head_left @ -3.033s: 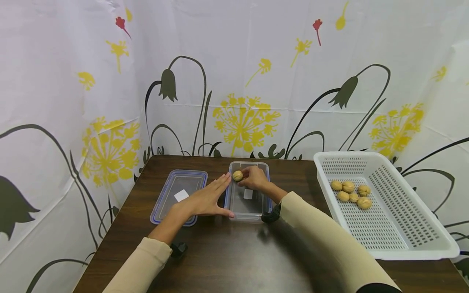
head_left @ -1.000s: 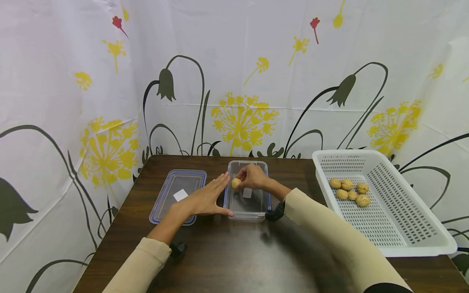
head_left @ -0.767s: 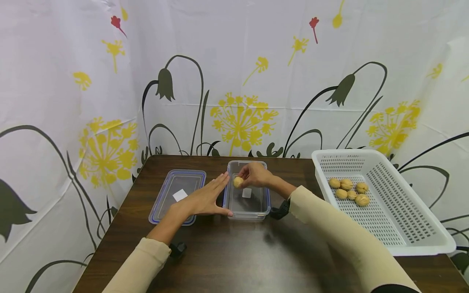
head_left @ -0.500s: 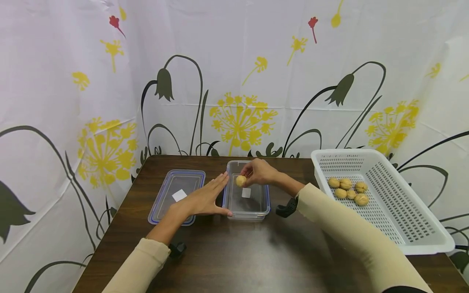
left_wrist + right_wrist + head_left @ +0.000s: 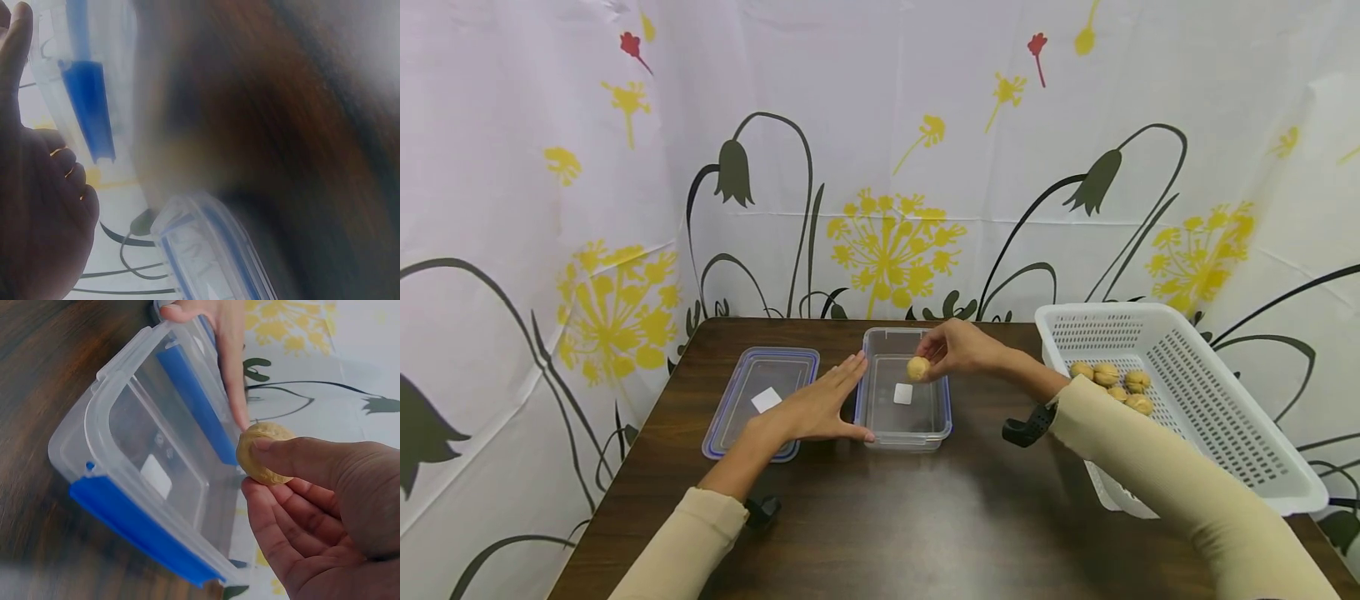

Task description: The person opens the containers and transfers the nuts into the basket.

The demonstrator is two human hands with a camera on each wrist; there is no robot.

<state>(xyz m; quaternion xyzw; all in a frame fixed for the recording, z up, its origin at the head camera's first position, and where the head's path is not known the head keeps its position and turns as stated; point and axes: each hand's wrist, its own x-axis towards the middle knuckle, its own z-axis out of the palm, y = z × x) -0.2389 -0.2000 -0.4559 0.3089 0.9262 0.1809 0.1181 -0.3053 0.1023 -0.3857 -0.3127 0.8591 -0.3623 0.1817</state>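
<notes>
Between the thumb and fingers of my right hand [image 5: 964,346] is a walnut [image 5: 917,368], pinched above the right side of a clear plastic container [image 5: 904,438] with blue side clips. In the right wrist view the walnut [image 5: 267,453] shows a tan, ridged shell, and a white label lies on the container's floor. My left hand [image 5: 820,407] is spread with straight fingers along the container's left rim, thumb at the near left corner. Several more walnuts [image 5: 1105,375] sit in a white perforated basket [image 5: 1247,400] on the right; my right forearm covers part of it.
Left of the container, partly behind my left hand, lies a clear lid [image 5: 737,408] with a blue rim and white label. All stand on a dark wooden table [image 5: 880,533]. A flower-printed curtain [image 5: 880,125] hangs behind the table.
My right hand has lifted the walnut from the container's left side and carried it to the right. The left hand has stayed at the left rim. The view has shifted slightly.
</notes>
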